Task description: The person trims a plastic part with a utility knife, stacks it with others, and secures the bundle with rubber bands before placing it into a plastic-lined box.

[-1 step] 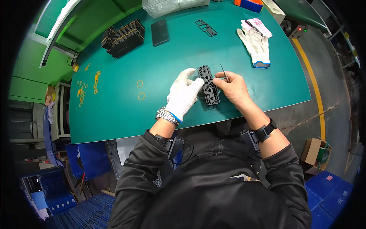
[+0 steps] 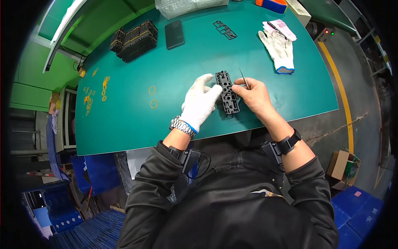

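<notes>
Head view: your left hand (image 2: 198,99), in a white glove, was at the left side of a long black part (image 2: 227,97), its thumb tip against the edge and the fingers curved; whether it gripped the part, I could not tell. Your bare right hand (image 2: 256,97) was closed on a thin pointed tool (image 2: 243,77), tip upward, with the thumb at the part's right edge. The part lay near the front edge of the green table (image 2: 186,62), between your hands. Two yellow bands (image 2: 154,108) lay apart to the left. Farther back were banded black stacks (image 2: 137,41), a dark phone (image 2: 174,35), a flat black frame (image 2: 224,30) and, at the right, a loose white glove (image 2: 277,50).
</notes>
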### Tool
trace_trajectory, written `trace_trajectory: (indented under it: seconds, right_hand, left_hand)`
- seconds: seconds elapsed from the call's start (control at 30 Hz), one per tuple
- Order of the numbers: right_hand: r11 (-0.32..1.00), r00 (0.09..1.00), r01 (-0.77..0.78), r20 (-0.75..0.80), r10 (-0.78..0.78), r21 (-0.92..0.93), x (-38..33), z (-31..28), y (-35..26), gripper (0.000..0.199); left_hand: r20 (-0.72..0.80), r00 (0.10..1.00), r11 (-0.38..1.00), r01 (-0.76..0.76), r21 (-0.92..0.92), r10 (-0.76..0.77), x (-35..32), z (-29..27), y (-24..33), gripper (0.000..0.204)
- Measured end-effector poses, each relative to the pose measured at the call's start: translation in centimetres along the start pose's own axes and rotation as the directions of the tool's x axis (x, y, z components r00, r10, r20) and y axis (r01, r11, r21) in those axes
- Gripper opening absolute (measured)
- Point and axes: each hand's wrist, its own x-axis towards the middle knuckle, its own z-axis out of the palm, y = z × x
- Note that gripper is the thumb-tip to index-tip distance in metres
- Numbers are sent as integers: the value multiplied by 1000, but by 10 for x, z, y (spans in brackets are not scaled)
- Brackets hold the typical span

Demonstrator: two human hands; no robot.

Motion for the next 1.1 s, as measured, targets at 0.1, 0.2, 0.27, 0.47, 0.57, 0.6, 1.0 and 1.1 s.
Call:
trace_trajectory:
  seconds: [0.1, 0.2, 0.27, 0.47, 0.57, 0.6, 1.0, 1.1]
  right_hand:
    - [1000, 1000, -23, 14, 23, 19, 0, 2, -6, 32]
    - [998, 998, -54, 21, 54, 11, -2, 4, -12, 29]
    - [998, 999, -50, 3, 50, 30, -3, 5, -12, 25]
    - [998, 997, -69, -13, 69, -3, -1, 6, -11, 20]
    - [998, 998, -56, -15, 56, 6, 1, 6, -9, 17]
    - [998, 998, -57, -14, 57, 6, 1, 6, -8, 17]
    - [996, 998, -64, 25, 62, 62, -2, 4, -2, 21]
    - [991, 997, -78, 19, 77, 111, -3, 6, -8, 13]
  left_hand:
    - [8, 1000, 999, 8, -35, -8, -1, 0, 0, 61]
    - [28, 1000, 996, 14, -90, -11, -2, 1, 0, 60]
    - [31, 999, 996, 13, -91, -11, -1, 1, 1, 61]
    - [43, 998, 999, 36, -7, -35, 3, 0, -4, 59]
    - [-33, 994, 992, -99, 75, 102, 9, 2, -12, 64]
    - [-33, 994, 992, -98, 74, 100, 10, 3, -14, 64]
    - [124, 989, 992, 90, -89, -79, 2, 2, 6, 64]
    - [56, 991, 977, 126, -173, -118, -3, -1, 10, 65]
